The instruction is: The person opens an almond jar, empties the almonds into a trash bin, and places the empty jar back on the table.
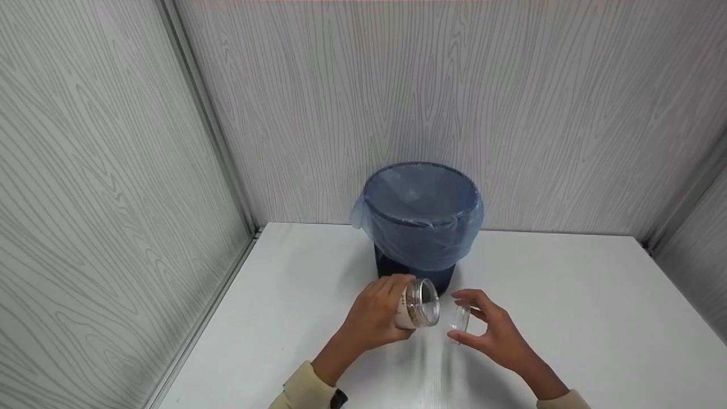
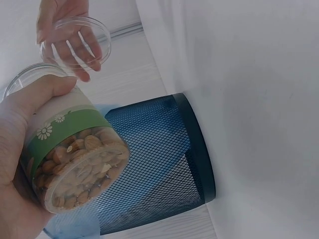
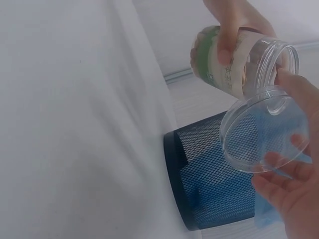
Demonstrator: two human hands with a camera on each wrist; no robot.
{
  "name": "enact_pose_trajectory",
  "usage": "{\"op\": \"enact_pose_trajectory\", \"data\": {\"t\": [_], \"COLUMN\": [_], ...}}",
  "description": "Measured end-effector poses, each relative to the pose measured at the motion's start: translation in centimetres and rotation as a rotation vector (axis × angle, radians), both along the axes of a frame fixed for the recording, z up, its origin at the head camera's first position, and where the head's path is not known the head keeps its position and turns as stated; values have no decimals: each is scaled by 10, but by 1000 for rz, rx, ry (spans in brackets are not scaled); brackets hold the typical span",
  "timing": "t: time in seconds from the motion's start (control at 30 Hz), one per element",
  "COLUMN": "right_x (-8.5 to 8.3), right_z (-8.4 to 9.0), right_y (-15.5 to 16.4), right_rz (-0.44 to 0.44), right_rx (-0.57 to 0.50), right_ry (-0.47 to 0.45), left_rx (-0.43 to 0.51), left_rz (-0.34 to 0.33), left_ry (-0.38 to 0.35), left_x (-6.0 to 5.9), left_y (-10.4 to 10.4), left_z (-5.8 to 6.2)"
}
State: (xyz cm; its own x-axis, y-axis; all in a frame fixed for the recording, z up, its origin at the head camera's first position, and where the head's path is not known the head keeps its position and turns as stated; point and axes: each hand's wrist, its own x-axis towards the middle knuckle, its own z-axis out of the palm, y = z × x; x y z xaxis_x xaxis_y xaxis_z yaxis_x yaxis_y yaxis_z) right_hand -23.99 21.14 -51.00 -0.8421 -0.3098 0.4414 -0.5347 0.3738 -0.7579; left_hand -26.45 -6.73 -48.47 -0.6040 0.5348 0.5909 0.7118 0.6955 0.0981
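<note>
Item one: a clear plastic jar of almonds (image 1: 419, 304), with a green daisy-printed label band, uncapped. We are gripping it in our left hand (image 1: 375, 321), fingers and thumb wrapped round its body, and we are holding it tilted, its open mouth turned toward the right hand. It is hanging above the white table (image 1: 568, 295), just in front of the bin. The left wrist view shows the almonds (image 2: 75, 172) piled against the base.

Item two: a clear round lid (image 1: 460, 317), off the jar. We are pinching it by its rim in our right hand (image 1: 491, 335), fingertips above and thumb below, holding it on edge just beside the jar's mouth; the two are lying close together but are not touching.

Item three: a dark mesh waste bin (image 1: 423, 213), lined with a pale blue plastic bag (image 1: 423, 238) folded over its rim. It is standing on the table against the back wall, directly beyond both hands.

Item four: grey wood-grain wall panels (image 1: 113, 170), enclosing the table at the back and on both sides.

Item five: cream sleeves (image 1: 301, 392), showing at both wrists.
</note>
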Motion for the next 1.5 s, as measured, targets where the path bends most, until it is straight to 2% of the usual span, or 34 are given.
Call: {"op": "enact_pose_trajectory", "data": {"t": [0.5, 0.73, 1.13, 1.37, 1.5], "right_x": [3, 2, 3, 0, 1], "right_z": [-6, -11, -18, -28, -31], "right_y": [2, 3, 1, 3, 2], "right_rz": [-4, 7, 57, 72, 82], "right_rx": [28, 53, 78, 90, 89], "right_ry": [-60, -85, -68, -37, -71], "left_rx": [-14, -11, 2, -4, -1], "left_rz": [11, -3, -10, -4, -4], "left_ry": [8, 24, 9, 1, 0], "left_x": [1, 1, 3, 4, 4], "left_y": [2, 3, 3, 4, 4], "left_z": [1, 0, -2, -1, 0]}}
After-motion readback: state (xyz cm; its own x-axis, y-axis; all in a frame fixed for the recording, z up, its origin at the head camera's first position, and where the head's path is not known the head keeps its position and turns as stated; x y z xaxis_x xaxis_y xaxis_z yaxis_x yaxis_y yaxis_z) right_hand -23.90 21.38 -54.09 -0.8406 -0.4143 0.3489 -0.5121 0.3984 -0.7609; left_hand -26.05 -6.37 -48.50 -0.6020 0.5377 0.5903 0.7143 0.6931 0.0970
